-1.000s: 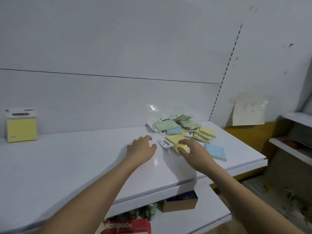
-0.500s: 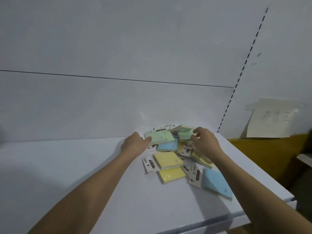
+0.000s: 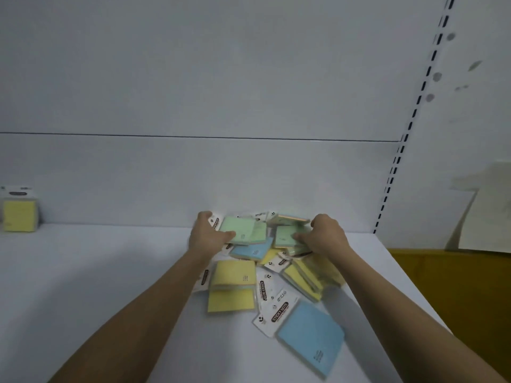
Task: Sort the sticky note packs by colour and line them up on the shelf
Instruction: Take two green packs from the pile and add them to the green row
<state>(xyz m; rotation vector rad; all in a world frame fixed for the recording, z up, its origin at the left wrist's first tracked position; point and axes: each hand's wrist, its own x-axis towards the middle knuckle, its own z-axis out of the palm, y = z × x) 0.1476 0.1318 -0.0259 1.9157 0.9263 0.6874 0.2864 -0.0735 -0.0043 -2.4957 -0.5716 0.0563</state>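
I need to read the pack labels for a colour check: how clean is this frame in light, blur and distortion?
Head view: dim, flat light, with soft shadows on the shelf; the nearest blue pack is sharp enough to read its label, while the green packs under the hands look soft; wide-angle bending curves the slotted upright.

My left hand (image 3: 206, 239) grips a green pack (image 3: 240, 230) and my right hand (image 3: 325, 239) another green pack (image 3: 284, 236), both at the shelf's (image 3: 96, 272) back edge, atop the jumbled pile beside yellow packs (image 3: 234, 272).
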